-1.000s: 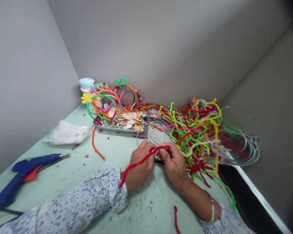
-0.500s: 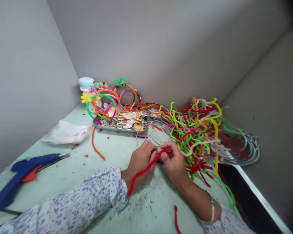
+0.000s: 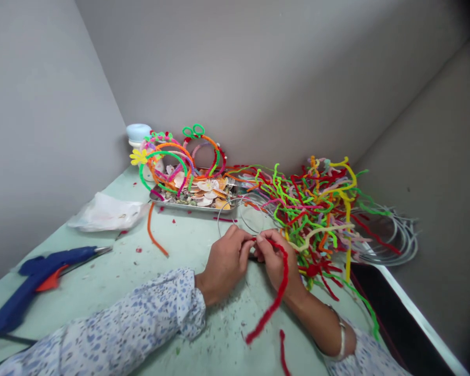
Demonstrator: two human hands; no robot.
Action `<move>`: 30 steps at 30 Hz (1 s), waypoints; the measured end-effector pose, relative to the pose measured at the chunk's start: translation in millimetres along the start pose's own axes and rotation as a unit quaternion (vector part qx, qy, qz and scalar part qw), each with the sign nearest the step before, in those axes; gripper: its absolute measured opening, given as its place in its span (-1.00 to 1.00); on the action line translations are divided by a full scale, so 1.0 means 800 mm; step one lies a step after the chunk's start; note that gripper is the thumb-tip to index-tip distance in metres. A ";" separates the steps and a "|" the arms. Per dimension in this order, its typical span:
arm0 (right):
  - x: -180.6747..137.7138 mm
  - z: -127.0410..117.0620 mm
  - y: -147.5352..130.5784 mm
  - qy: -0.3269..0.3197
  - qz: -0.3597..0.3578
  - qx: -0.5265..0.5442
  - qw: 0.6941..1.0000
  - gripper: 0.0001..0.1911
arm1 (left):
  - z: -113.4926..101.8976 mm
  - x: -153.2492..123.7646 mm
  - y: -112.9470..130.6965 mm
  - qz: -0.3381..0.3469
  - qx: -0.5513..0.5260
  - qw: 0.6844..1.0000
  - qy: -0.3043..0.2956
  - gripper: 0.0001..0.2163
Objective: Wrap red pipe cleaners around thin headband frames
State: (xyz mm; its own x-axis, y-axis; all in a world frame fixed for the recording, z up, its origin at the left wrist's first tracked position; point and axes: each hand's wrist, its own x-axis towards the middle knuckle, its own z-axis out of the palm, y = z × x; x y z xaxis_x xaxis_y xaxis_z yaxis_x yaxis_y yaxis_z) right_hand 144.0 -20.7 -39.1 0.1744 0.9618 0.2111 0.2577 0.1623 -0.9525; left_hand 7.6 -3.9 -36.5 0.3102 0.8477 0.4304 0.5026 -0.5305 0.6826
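Observation:
A red pipe cleaner [image 3: 285, 277] arches over my right hand [image 3: 276, 258], and its loose end hangs down toward the table. The fingers of that hand are closed around the pipe cleaner near its upper end. Close beside it, my left hand [image 3: 227, 261] is closed in a pinch where the red strand meets a thin wire hoop [image 3: 219, 216]. That hoop rises behind both hands, its lower part hidden by them. A short red pipe cleaner piece [image 3: 283, 352] lies on the table nearer to me, apart from the hands.
Tangled coloured pipe cleaners [image 3: 313, 203] heap at right, beside coiled wire hoops [image 3: 403, 240] and a dark flat object [image 3: 399, 318]. Behind stands a metal tray [image 3: 196, 208] of shells with wrapped headbands [image 3: 168, 149]. A blue glue gun [image 3: 43, 277] and plastic bag [image 3: 107, 211] lie left.
The red pipe cleaner's loose end has swung from across my left hand to over my right hand and now hangs lower. Both hands stay nearly in place.

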 end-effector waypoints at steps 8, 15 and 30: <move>0.004 -0.002 -0.001 -0.045 0.044 0.052 0.997 -0.77 | -0.001 0.000 0.001 -0.001 -0.009 1.000 0.009 -0.86; 0.003 -0.002 0.003 -0.061 0.050 0.106 0.991 -0.79 | 0.001 0.000 0.000 0.001 -0.040 0.999 0.022 -0.89; 0.007 -0.005 0.012 -0.109 0.024 0.155 0.982 -0.76 | -0.001 -0.001 0.004 -0.002 -0.089 0.995 0.041 -0.91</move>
State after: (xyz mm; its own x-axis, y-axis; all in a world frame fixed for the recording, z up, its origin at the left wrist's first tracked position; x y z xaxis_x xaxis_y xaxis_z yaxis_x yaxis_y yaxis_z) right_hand 151.5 -14.7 -46.4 -0.0371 0.9888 0.1448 -0.0542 0.1427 -0.9883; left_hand 8.1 -6.5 -34.2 0.2379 0.8508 0.4686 0.3512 -0.5251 0.7752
